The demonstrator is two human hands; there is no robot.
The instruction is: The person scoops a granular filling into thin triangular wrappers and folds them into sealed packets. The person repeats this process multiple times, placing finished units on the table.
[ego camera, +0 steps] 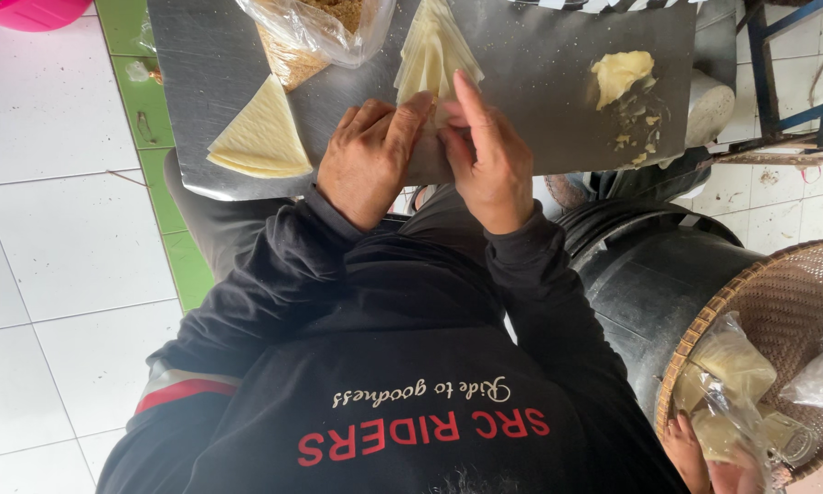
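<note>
At centre of frame, on the steel table [558, 101]: left hand [368, 165] and right hand [491, 160] pinching a pale triangular pastry wrapper [430, 55], fingers clenched on its lower edge. Folding under way. Calling next for tight, even creasing. Folded stack [261, 142] lying at left.

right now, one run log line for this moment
left hand: on pastry sheet stack | right hand: pinching same stack | metal tray: second wrapper stack, paste lump

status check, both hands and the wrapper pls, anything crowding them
Left hand and right hand both pinching a pale triangular wrapper on the metal tray. Second wrapper stack left, filling bag close behind, dough lump right.
</note>
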